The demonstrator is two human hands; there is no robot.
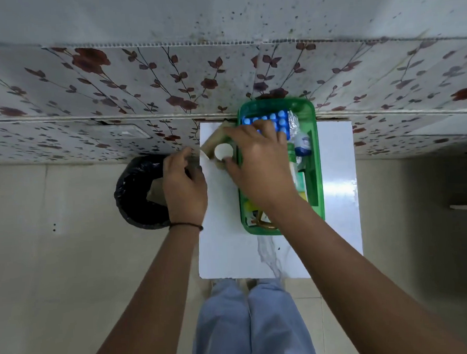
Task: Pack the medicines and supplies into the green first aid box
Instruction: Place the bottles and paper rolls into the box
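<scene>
The green first aid box [319, 172] stands on a small white table [336, 155], up against the wall. Inside lie a blue blister pack [278, 120], a small bottle with a white and blue label [302, 143] and several other packs. Left of the box lies a brown carton [216, 136] with a round white cap [223, 151] at its open end. My right hand [258, 162] reaches over the box's left rim, with thumb and fingers closed around the white cap. My left hand [184, 184] is curled at the table's left edge beside the carton's white flap [205, 158]; its grip is unclear.
A bin with a black liner [136, 198] stands on the floor left of the table, with a piece of brown cardboard [156, 193] in it. A flowered wall rises right behind the table. My legs are under the table's near edge.
</scene>
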